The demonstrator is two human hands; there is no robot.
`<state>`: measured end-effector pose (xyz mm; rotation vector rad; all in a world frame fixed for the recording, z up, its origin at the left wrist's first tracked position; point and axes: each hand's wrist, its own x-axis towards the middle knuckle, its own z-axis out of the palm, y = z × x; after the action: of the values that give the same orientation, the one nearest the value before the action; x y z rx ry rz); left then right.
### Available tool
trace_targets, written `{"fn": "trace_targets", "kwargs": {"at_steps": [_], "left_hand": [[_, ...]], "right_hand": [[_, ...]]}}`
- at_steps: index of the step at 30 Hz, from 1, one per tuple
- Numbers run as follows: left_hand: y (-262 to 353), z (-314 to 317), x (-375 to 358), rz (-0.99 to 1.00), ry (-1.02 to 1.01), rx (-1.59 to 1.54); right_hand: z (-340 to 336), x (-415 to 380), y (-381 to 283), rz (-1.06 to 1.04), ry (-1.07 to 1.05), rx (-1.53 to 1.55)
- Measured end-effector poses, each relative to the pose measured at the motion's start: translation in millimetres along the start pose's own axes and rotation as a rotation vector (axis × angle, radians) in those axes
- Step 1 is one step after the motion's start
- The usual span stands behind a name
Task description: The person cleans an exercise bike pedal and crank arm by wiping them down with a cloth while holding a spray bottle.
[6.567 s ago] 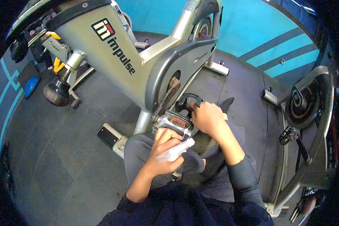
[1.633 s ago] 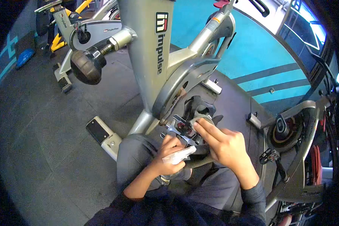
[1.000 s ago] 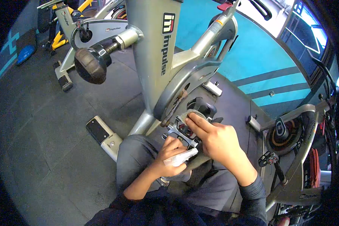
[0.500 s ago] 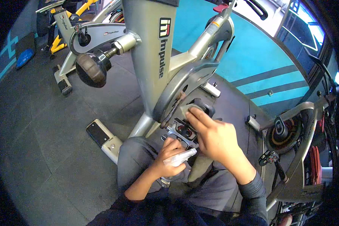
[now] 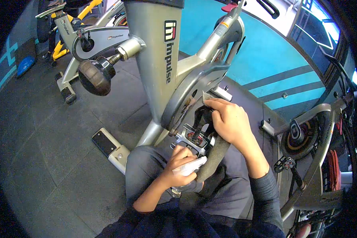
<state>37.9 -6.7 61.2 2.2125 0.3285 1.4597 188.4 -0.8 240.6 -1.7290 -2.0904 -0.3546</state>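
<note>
My right hand (image 5: 232,119) is closed over a grey-green cloth (image 5: 215,158), whose corner sticks out past the fingertips while a long end hangs below the wrist. It presses at the black toe cage (image 5: 204,115) of the exercise bike's pedal (image 5: 192,139). My left hand (image 5: 180,168) is wrapped round a spray bottle with a white trigger head (image 5: 190,166), right beside the near side of the pedal. Most of the bottle's body is hidden by the hand. The bike's silver frame (image 5: 156,59) rises in front of me.
A black adjusting knob (image 5: 97,75) juts out left of the frame. The bike's foot (image 5: 111,148) rests on dark floor tiles (image 5: 47,158). Other bikes stand at the back left and on the right (image 5: 299,139). A blue wall panel (image 5: 273,59) is behind.
My right hand has moved up and away from me with the cloth, from over the pedal body to the toe cage's far side. The left hand has hardly moved.
</note>
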Motion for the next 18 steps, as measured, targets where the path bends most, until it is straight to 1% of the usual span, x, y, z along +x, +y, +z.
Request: {"fn": "trace_targets", "kwargs": {"at_steps": [1,3,4,7,9,10,12,13,14,16,18], "left_hand": [[1,-1,0,-0.008,-0.003,-0.008],[3,-2,1,-0.013,-0.005,0.002],[3,-3,1,-0.02,-0.007,0.012],[-1,1,-1,-0.019,0.007,0.001],[1,0,0,-0.027,0.027,-0.017],[1,0,0,-0.038,0.045,-0.034],[-2,2,-1,-0.034,0.015,-0.005],[-3,2,-2,-0.027,-0.016,0.028],[-3,2,-2,-0.025,-0.021,0.027],[-3,1,-2,-0.034,-0.021,0.022],[1,-1,-1,-0.049,0.001,0.007]], "right_hand": [[0,0,-2,-0.001,0.001,-0.001],[0,1,-6,0.088,0.005,-0.062],[0,1,-5,0.087,0.006,-0.062],[-1,0,1,0.038,-0.021,-0.049],[-4,-6,3,-0.087,-0.024,0.025],[-4,-9,4,-0.087,-0.025,0.024],[-4,-15,6,-0.175,0.02,0.068],[-3,-18,7,-0.181,0.048,0.098],[-1,-22,8,-0.177,0.051,0.099],[4,-30,8,-0.103,0.165,0.154],[9,-40,16,-0.105,0.212,0.189]]}}
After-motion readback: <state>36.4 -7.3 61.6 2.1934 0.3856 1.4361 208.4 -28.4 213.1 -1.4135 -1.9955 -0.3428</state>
